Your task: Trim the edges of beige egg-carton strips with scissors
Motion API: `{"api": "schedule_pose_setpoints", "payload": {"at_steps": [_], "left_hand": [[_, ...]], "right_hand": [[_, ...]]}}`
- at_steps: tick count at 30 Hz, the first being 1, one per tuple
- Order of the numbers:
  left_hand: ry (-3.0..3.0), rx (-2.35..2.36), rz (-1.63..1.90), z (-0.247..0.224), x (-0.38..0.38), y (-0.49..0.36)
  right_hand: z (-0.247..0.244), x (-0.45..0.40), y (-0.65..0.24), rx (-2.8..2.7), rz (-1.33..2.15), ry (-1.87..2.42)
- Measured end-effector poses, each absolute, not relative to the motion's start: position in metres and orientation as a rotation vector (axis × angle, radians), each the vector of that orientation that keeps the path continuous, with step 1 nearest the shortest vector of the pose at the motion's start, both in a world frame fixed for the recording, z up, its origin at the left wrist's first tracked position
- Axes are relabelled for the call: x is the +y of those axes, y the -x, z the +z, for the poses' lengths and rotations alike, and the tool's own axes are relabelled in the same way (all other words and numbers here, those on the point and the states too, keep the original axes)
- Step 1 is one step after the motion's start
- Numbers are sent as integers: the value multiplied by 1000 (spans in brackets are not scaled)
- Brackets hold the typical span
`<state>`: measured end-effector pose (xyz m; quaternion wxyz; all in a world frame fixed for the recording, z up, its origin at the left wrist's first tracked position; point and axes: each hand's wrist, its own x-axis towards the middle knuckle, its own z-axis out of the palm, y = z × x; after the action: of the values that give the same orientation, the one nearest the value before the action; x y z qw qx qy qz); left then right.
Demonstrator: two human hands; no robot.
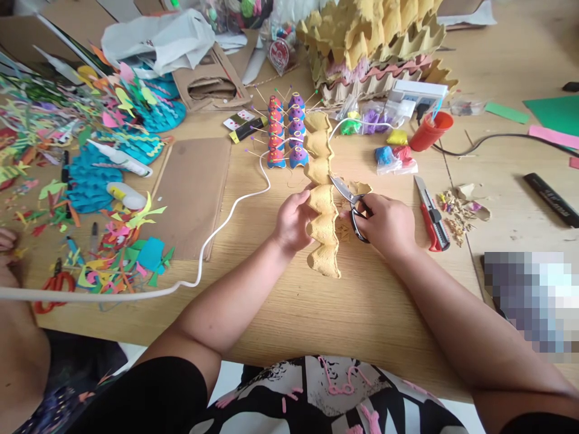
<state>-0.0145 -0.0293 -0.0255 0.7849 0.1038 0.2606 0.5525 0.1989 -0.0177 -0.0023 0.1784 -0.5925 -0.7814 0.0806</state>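
A long strip of yellow egg carton (pixel 322 226) hangs upright in my left hand (pixel 295 220), whose fingers close on its left edge near the middle. My right hand (pixel 388 224) grips black-handled scissors (pixel 347 191) by the loops. Their metal blades reach the strip's right edge, just above my left fingers. Behind the right hand lies a small cut piece of yellow carton (pixel 359 187). Beyond the strip stand painted egg-carton caterpillars, one red and blue (pixel 275 129) and one purple and blue (pixel 297 128), with pins stuck in them.
Stacked egg trays (pixel 371 48) rise at the back. A red utility knife (pixel 432 214) and scraps (pixel 461 208) lie right, near a red cup (pixel 432 131). A white cable (pixel 235 214) crosses the table. Paper cuttings, orange scissors (pixel 55 286) and another person's arm (pixel 22 361) are left.
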Motion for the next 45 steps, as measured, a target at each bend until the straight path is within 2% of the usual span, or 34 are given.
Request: {"api": "schedule_pose_setpoints", "payload": {"at_steps": [45], "left_hand": [[-311, 506, 1210, -23, -29, 11]], "right_hand": [[-4, -16, -203, -2239, 4, 1592]]}}
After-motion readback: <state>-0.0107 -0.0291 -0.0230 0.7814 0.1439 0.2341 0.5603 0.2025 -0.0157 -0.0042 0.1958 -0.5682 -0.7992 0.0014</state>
